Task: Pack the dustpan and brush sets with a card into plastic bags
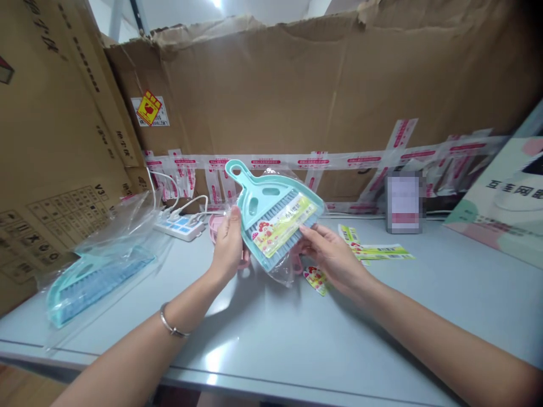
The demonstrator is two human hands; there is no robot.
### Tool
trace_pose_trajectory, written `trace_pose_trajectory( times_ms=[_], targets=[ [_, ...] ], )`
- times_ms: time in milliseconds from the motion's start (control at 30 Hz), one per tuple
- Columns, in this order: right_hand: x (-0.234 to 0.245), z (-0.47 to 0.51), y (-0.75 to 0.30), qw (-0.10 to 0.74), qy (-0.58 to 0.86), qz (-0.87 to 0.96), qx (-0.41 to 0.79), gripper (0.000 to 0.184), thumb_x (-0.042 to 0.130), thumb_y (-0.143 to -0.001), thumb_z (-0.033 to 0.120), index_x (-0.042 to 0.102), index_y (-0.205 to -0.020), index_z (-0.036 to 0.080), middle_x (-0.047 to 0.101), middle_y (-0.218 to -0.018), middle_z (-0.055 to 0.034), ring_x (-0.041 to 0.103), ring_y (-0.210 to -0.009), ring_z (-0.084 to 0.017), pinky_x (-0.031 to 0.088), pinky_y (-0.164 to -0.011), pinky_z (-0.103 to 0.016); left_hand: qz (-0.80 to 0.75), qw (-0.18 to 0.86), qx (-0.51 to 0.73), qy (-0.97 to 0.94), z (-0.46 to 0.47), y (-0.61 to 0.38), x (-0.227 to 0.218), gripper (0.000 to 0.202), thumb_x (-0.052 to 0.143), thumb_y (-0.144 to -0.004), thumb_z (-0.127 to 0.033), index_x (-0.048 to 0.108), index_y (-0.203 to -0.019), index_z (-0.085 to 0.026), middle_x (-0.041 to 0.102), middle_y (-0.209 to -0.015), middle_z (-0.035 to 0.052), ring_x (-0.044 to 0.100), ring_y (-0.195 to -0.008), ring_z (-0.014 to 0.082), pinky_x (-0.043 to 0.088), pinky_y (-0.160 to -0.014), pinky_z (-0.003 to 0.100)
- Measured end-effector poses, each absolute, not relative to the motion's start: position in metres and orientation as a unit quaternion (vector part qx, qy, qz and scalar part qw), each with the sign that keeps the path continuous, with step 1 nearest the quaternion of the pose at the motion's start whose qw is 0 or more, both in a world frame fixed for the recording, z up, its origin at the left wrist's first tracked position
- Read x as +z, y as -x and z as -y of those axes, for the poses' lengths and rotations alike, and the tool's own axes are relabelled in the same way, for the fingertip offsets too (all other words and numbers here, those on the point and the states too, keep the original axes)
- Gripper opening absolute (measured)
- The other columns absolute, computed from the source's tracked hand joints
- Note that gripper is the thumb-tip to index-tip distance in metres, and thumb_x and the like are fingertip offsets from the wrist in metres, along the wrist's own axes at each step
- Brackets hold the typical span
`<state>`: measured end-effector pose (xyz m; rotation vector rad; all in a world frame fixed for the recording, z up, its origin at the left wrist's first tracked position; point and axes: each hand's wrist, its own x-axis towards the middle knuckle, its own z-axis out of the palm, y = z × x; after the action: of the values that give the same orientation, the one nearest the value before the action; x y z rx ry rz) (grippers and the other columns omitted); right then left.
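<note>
The left hand (227, 244) clasped the near edge of a turquoise dustpan (258, 191), held above the table (271, 339) with its brush (290, 243) and label (280, 226) facing up, while the right hand (333, 254) pinched the lower right side. The step in hand seemed to be adjusting the label amid clear film (283, 278); the next move likely called for steady left support and light right fingertips.

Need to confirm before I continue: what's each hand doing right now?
Left hand: closed, holding the dustpan by its side.
Right hand: at the dustpan's front edge; whether it grips cannot be told.
</note>
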<state>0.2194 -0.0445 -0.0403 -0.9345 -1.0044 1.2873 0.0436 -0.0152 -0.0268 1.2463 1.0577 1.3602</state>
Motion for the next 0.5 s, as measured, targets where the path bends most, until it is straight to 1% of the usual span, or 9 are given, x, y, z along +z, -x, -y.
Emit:
trace_pose_trajectory(
  times_ms=[33, 100, 167, 233, 300, 400, 500],
  targets=[
    [-0.040, 0.046, -0.216, 0.594, 0.388, 0.397, 0.582, 0.038, 0.078, -0.061, 0.044, 0.057, -0.077, 0.018, 0.062, -0.065, 0.0003, 0.055, -0.058, -0.012, 0.046, -0.054, -0.024, -0.436, 0.456, 0.577, -0.519, 0.015, -0.043, -0.027, 0.056, 0.039, -0.076, -0.075, 0.040, -0.060, -0.022, 0.035, -0.031, -0.0073, 0.034, -0.023, 0.0091, 0.022, -0.026, 0.022],
    [-0.041, 0.050, -0.211, 0.601, 0.360, 0.335, 0.630, 0.040, 0.082, -0.058, 0.038, 0.058, -0.083, 0.018, 0.064, -0.070, 0.0007, 0.055, -0.057, -0.011, 0.046, -0.051, -0.022, -0.434, 0.379, 0.619, -0.534, 0.012, -0.041, -0.026, 0.057, 0.039, -0.078, -0.072, 0.035, -0.052, -0.021, 0.037, -0.032, -0.0058, 0.035, -0.026, 0.0081, 0.023, -0.028, 0.022],
    [-0.043, 0.053, -0.206, 0.604, 0.328, 0.301, 0.661, 0.041, 0.082, -0.059, 0.034, 0.058, -0.090, 0.021, 0.067, -0.077, 0.0012, 0.057, -0.060, -0.011, 0.046, -0.051, -0.022, -0.422, 0.309, 0.655, -0.546, 0.009, -0.037, -0.024, 0.057, 0.044, -0.080, -0.067, 0.034, -0.049, -0.020, 0.037, -0.035, -0.0056, 0.033, -0.029, 0.0064, 0.023, -0.030, 0.022],
    [-0.047, 0.054, -0.202, 0.613, 0.310, 0.283, 0.670, 0.043, 0.082, -0.060, 0.030, 0.059, -0.094, 0.022, 0.068, -0.085, 0.0010, 0.060, -0.066, -0.011, 0.049, -0.054, -0.022, -0.409, 0.270, 0.666, -0.563, 0.007, -0.035, -0.022, 0.056, 0.048, -0.080, -0.062, 0.034, -0.047, -0.019, 0.036, -0.037, -0.0056, 0.031, -0.032, 0.0055, 0.022, -0.032, 0.022],
    [-0.052, 0.053, -0.200, 0.625, 0.318, 0.269, 0.660, 0.044, 0.083, -0.058, 0.028, 0.059, -0.094, 0.021, 0.069, -0.087, 0.0006, 0.061, -0.066, -0.011, 0.051, -0.056, -0.022, -0.404, 0.262, 0.657, -0.580, 0.007, -0.035, -0.021, 0.056, 0.053, -0.079, -0.059, 0.035, -0.045, -0.018, 0.034, -0.038, -0.0058, 0.030, -0.034, 0.0052, 0.021, -0.034, 0.022],
    [-0.057, 0.053, -0.199, 0.642, 0.340, 0.262, 0.635, 0.044, 0.084, -0.057, 0.030, 0.057, -0.090, 0.022, 0.069, -0.079, 0.0027, 0.060, -0.057, -0.010, 0.047, -0.047, -0.020, -0.417, 0.288, 0.649, -0.568, 0.001, -0.039, -0.022, 0.052, 0.059, -0.075, -0.056, 0.040, -0.046, -0.017, 0.032, -0.039, -0.0066, 0.030, -0.037, 0.0056, 0.023, -0.037, 0.021],
    [-0.057, 0.056, -0.200, 0.637, 0.355, 0.284, 0.623, 0.044, 0.083, -0.059, 0.033, 0.057, -0.092, 0.022, 0.070, -0.081, 0.0019, 0.062, -0.060, -0.012, 0.048, -0.047, -0.020, -0.427, 0.272, 0.702, -0.501, -0.023, -0.031, -0.017, 0.044, 0.058, -0.076, -0.053, 0.050, -0.055, -0.016, 0.039, -0.043, -0.0063, 0.037, -0.041, 0.0066, 0.029, -0.041, 0.020]
  ],
)
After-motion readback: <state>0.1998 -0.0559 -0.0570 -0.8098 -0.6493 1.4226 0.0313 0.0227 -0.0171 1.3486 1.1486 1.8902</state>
